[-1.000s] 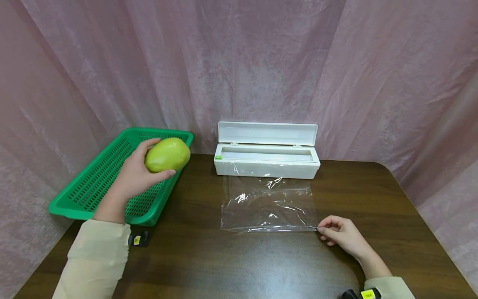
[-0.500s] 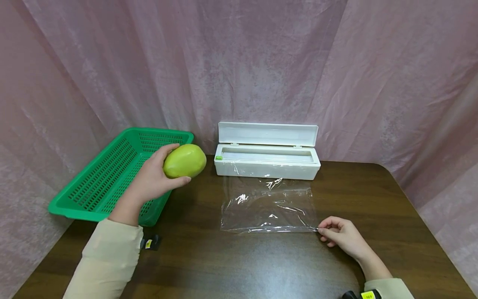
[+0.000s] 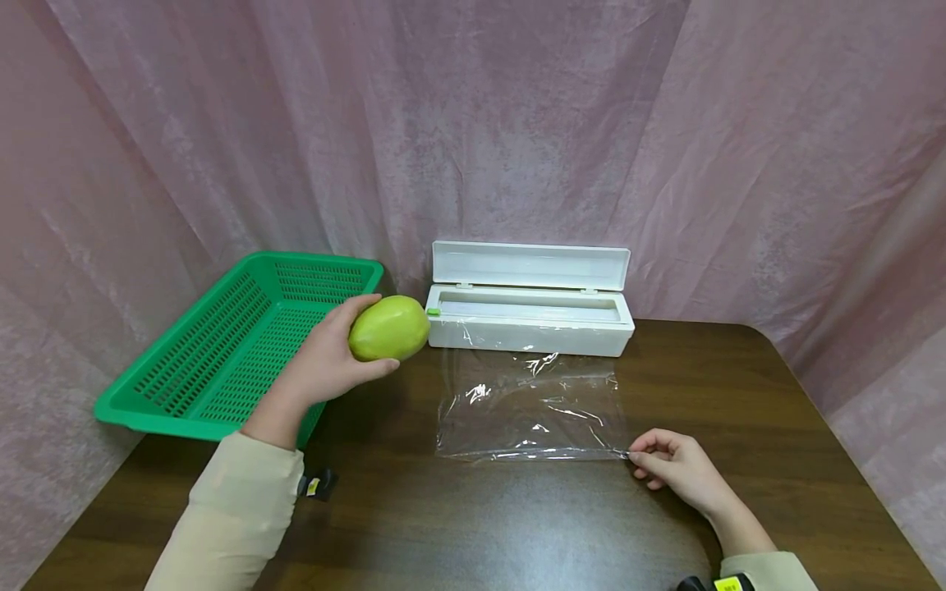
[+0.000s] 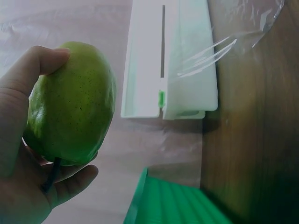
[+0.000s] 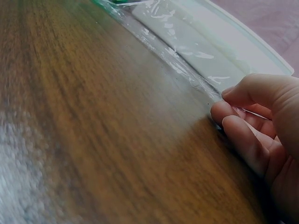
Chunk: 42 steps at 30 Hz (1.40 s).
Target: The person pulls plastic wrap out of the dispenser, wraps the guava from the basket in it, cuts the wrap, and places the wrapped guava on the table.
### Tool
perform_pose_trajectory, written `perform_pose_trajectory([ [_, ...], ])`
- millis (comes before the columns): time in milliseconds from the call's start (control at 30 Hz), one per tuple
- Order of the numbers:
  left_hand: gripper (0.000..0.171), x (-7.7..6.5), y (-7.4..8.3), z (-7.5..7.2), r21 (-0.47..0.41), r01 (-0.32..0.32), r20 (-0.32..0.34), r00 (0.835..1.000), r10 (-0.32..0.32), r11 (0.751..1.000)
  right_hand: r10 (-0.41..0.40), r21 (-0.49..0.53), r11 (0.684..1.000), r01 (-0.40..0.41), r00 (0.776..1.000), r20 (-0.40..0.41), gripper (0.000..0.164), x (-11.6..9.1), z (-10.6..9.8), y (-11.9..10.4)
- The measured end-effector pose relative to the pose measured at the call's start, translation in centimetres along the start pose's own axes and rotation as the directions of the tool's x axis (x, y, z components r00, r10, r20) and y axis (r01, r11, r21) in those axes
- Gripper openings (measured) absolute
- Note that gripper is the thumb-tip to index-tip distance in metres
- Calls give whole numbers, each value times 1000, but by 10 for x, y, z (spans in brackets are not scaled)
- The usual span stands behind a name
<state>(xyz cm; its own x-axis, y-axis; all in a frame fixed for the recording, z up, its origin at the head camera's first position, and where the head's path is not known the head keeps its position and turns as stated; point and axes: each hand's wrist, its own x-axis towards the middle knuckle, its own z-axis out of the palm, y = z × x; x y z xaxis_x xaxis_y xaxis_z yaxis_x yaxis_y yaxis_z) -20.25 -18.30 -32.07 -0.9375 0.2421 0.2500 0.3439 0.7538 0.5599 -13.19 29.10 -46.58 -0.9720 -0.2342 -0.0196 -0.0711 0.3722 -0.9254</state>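
Note:
My left hand (image 3: 323, 361) grips a yellow-green, oval mango (image 3: 388, 328), raised between the basket and the white box. In the left wrist view its skin is speckled and a dark stem points down toward the palm; the thumb (image 4: 53, 59) lies over its upper end. Low at the right, my right hand (image 3: 683, 469) pinches the near right corner of a clear sheet of cling film (image 3: 528, 414) between thumb and fingertips. From that corner the film runs back over the front of a white cling film dispenser (image 3: 528, 335), whose lid stands up.
A green slotted plastic basket (image 3: 158, 423) stands at the left of the dark wooden table (image 3: 473, 525), partly behind my left arm. Pink curtains (image 3: 517, 123) hang close behind the dispenser and along both sides. A small green slider (image 3: 433, 312) sits at the dispenser's left end.
My left hand has carried the mango to the right and a little nearer, from over the basket to beside the dispenser's left end. My right hand and the film have hardly moved.

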Motion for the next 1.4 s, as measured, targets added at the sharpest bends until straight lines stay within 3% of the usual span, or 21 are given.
perform_pose_trajectory([
  [567, 86, 7, 7, 32, 11, -77, 17, 997, 77, 997, 8, 0, 1000, -8, 1000, -2, 21, -2, -1, 0],
  [1400, 81, 19, 18, 74, -27, -102, 106, 989, 104, 994, 40, 2, 999, -40, 999, -1, 22, 0, 0, -3],
])
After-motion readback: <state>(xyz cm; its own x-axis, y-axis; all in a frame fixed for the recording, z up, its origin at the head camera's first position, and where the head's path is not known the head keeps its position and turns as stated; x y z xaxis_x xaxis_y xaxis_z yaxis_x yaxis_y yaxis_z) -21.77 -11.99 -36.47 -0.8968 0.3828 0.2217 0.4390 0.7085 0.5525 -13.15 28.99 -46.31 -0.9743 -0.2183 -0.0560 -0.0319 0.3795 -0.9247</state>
